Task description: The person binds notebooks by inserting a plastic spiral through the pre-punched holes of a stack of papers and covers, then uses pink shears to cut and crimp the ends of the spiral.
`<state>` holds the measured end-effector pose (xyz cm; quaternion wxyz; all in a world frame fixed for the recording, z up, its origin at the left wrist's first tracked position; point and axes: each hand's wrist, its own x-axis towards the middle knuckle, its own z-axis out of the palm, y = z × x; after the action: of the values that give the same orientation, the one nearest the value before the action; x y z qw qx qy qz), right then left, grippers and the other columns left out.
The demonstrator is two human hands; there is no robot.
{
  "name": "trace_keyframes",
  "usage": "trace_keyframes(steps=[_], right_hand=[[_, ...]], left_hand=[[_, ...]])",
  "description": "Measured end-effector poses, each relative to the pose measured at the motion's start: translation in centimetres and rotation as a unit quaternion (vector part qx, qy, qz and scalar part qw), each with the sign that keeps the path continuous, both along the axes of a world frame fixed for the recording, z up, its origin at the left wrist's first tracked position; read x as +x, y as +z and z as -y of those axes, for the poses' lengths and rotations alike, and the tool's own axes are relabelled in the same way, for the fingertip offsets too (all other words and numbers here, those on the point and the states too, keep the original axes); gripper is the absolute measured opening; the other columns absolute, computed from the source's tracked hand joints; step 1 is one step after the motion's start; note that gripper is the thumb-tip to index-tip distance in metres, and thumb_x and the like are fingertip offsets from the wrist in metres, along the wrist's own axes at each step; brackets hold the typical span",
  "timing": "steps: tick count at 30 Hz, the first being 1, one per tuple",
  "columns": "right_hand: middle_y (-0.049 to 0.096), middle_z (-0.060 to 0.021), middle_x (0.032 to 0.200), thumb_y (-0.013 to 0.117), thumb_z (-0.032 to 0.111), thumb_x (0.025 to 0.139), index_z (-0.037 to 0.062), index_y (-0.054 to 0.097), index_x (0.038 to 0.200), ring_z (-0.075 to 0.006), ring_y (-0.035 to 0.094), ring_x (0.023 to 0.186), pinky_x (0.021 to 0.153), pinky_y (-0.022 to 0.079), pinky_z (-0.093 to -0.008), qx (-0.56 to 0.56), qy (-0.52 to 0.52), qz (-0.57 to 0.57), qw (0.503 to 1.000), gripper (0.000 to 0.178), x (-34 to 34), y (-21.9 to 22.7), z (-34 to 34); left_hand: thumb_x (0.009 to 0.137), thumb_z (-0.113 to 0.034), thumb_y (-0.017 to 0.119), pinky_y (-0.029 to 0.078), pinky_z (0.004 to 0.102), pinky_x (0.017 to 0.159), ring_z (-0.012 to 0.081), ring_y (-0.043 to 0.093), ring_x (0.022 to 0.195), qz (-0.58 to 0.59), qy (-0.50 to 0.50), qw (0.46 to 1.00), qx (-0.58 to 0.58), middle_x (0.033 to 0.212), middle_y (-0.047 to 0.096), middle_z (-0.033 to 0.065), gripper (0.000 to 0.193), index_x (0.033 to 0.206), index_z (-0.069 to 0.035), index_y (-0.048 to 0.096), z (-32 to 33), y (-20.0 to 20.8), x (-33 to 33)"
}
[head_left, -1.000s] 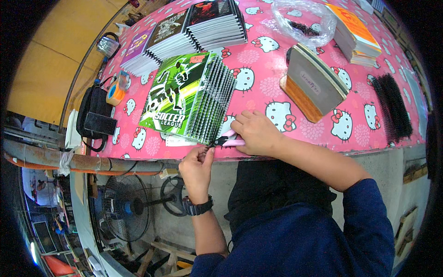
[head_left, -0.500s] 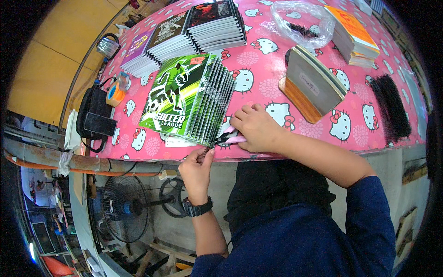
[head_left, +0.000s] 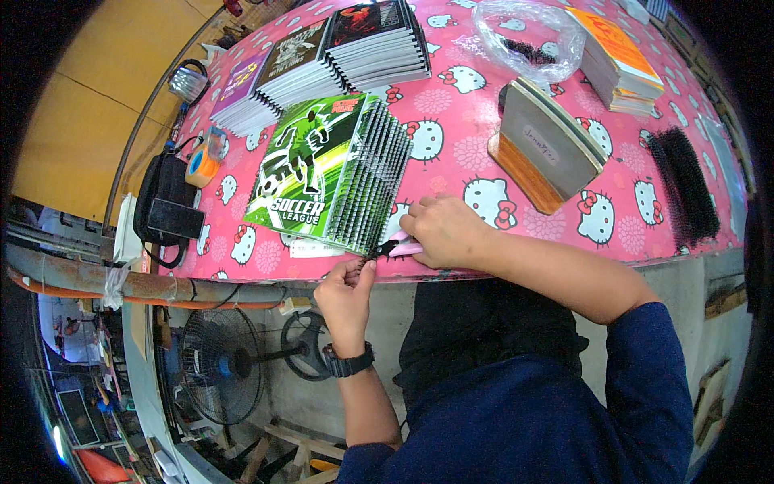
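Observation:
A stack of green spiral notebooks (head_left: 302, 165) with a footballer on the top cover stands near the table's front edge. Its black coil bindings (head_left: 375, 173) run down the right side. My left hand (head_left: 345, 294) is closed at the stack's lower corner, pinching what looks like a loose coil end. In my right hand (head_left: 445, 234) are pink-handled pliers (head_left: 403, 248). Their dark jaws touch or nearly touch the coil just above my left fingertips. Whether the jaws have closed on the wire is too small to tell.
Other notebook stacks (head_left: 379, 48) stand behind. To the right are a wooden-based block of boards (head_left: 548, 149), orange-covered pads (head_left: 617, 52), a plastic bag (head_left: 528, 40) and a pile of black coils (head_left: 684, 187). A black pouch (head_left: 165, 194) and tape (head_left: 201, 168) lie left.
The pliers' handles have come closer together as my right hand squeezed and shifted slightly. My left hand moved a little to the right, still at the notebook corner.

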<state>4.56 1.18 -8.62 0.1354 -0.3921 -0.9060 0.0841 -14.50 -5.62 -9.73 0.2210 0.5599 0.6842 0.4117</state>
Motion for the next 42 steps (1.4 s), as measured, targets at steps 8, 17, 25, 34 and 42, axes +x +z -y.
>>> trace_keyframes(steps=[8,17,25,34,42], right_hand=[[0.06,-0.0114,0.089,0.07,0.03,0.064,0.0037,0.062,0.088,-0.0257,0.056,0.092,0.083,0.042,-0.0438,0.027,0.016,0.02,0.999,0.036,0.4,0.9,-0.2],[0.059,-0.0114,0.091,0.068,0.027,0.065,0.0025,0.063,0.089,-0.0255,0.056,0.093,0.084,0.039,-0.0475,0.041,-0.008,0.064,0.997,0.035,-0.2,0.9,0.3],[0.063,-0.0138,0.078,0.064,0.025,0.066,0.003,0.064,0.082,-0.0277,0.062,0.076,0.073,0.046,-0.0441,0.027,0.005,0.037,0.999,0.026,-0.2,0.2,-0.1],[0.061,-0.0114,0.082,0.069,0.027,0.063,0.0036,0.062,0.08,-0.0264,0.059,0.082,0.074,0.045,-0.039,-0.022,0.0,0.045,0.999,0.03,0.8,1.4,-0.2],[0.058,-0.0114,0.091,0.068,0.026,0.062,0.0034,0.063,0.088,-0.0248,0.055,0.092,0.084,0.04,-0.0442,0.037,-0.011,0.104,0.994,0.035,-0.5,1.1,0.3]], left_hand=[[0.075,-0.015,0.072,0.048,0.0234,0.059,0.0095,0.06,0.06,0.0,0.007,1.0,-0.007,0.07,0.066,0.0097,0.023,0.086,0.005,0.065,0.2,0.2,-0.1],[0.075,-0.013,0.072,0.047,0.0219,0.057,0.0067,0.056,0.061,0.028,-0.007,1.0,-0.005,0.072,0.066,0.0074,0.023,0.086,0.005,0.064,0.1,-0.3,-0.2],[0.072,-0.016,0.074,0.048,0.0251,0.058,0.0125,0.061,0.058,-0.054,0.01,0.997,-0.055,0.068,0.066,0.0121,0.027,0.085,0.005,0.065,0.2,0.3,0.0],[0.073,-0.019,0.074,0.044,0.0238,0.049,0.0079,0.053,0.051,-0.096,-0.006,0.995,-0.026,0.06,0.062,0.0063,0.028,0.084,0.006,0.067,-0.1,-0.5,-0.6],[0.072,-0.021,0.075,0.043,0.0245,0.048,0.009,0.052,0.049,-0.11,-0.009,0.994,-0.013,0.058,0.061,0.0071,0.029,0.083,0.005,0.066,0.0,-0.6,-0.5]])
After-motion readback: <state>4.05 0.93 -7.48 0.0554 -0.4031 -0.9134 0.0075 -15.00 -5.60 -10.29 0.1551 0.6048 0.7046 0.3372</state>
